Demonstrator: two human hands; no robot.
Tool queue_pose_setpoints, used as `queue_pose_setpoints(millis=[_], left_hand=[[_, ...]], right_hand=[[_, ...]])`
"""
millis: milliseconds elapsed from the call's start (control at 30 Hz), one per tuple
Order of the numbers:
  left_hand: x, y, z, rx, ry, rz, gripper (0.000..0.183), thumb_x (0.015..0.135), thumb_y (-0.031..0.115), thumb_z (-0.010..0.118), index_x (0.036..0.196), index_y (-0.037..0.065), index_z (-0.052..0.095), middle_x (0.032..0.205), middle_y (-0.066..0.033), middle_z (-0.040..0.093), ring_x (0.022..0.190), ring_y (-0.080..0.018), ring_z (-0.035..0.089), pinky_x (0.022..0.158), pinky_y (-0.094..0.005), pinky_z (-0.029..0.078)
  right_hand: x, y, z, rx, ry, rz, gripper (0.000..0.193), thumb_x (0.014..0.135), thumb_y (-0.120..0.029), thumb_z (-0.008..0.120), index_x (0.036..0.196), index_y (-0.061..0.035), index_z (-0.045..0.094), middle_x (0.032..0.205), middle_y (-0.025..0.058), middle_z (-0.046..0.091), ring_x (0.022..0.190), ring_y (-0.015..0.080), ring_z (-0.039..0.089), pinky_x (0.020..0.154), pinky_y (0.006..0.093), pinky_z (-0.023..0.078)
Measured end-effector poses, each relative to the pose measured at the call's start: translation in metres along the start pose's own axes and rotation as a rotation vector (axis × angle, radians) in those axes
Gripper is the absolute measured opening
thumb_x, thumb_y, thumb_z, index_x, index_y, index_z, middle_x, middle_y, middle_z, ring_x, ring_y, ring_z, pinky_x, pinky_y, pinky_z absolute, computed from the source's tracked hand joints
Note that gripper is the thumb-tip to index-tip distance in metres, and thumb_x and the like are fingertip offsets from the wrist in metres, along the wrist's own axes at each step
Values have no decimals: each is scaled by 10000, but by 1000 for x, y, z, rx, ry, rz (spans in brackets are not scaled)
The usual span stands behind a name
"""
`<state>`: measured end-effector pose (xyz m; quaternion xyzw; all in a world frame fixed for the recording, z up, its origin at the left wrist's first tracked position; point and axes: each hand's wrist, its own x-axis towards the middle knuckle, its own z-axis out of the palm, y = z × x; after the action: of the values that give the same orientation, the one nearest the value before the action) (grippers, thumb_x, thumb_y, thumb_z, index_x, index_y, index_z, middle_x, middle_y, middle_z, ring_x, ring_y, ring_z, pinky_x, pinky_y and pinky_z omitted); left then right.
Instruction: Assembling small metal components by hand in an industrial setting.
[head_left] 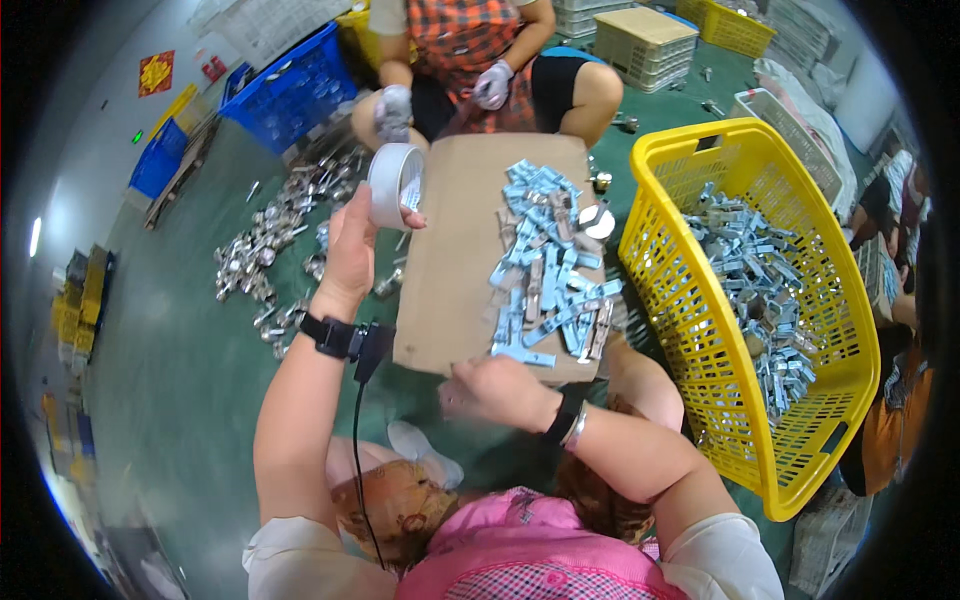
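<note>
My left hand (352, 240) is raised at the left edge of the cardboard sheet (450, 250), its fingers around a white roll of tape (384, 190). A person's gloved hand hangs just beyond the roll. My right hand (500, 392) is curled closed at the sheet's near edge, blurred by motion; whatever its fingers hold, if anything, is hidden. Light-blue and grey clip-like metal pieces (550, 285) lie heaped on the right half of the cardboard, close to my right hand. A round shiny disc (597, 221) rests at that heap's right side.
At the right stands a tall yellow perforated basket (690, 330) holding many similar blue pieces. Shiny metal parts (255, 250) are scattered on the green floor to the left. A person in a checked apron (465, 50) sits opposite. Blue crates (290, 95) stand at the back left.
</note>
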<state>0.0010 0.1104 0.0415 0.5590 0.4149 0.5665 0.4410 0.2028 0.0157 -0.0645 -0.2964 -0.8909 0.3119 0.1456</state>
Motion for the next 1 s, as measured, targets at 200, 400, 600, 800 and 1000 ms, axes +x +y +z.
queue_pose_setpoints(millis=[200,400,600,800,1000], left_hand=[[-117,52,-15,-13,60,88,545,949,413,326,895,-66,581,756,-166,643,726,-261,631,747,-369,481],[-217,60,-35,-43,251,-37,495,940,383,392,873,-68,585,679,-131,620,574,-194,607,570,-296,498],[-257,5,-44,-42,413,-412,410,906,359,515,786,-30,565,577,-107,581,447,-164,555,464,-263,462],[-273,-40,-44,64,429,-548,380,860,360,579,724,6,568,554,-70,572,452,-117,549,431,-222,386],[-279,-59,-45,148,448,-554,413,831,347,578,648,-22,549,518,-91,575,472,-148,593,474,-270,435]], right_hand=[[10,4,14,-102,-8,8,296,683,-196,660,883,-30,517,727,165,600,715,352,602,623,438,484],[8,5,33,-94,-25,-82,311,699,-186,706,906,-34,531,780,129,629,747,316,614,647,378,487],[-3,-15,28,-157,-13,-126,299,652,-122,704,877,-25,533,778,152,584,716,340,587,633,407,471],[-1,-14,30,-210,-5,14,319,578,-84,697,854,-44,544,796,148,576,783,337,570,671,406,456],[8,-8,38,-294,-12,-86,340,562,-92,709,848,-55,528,806,119,545,761,337,543,675,416,434]])
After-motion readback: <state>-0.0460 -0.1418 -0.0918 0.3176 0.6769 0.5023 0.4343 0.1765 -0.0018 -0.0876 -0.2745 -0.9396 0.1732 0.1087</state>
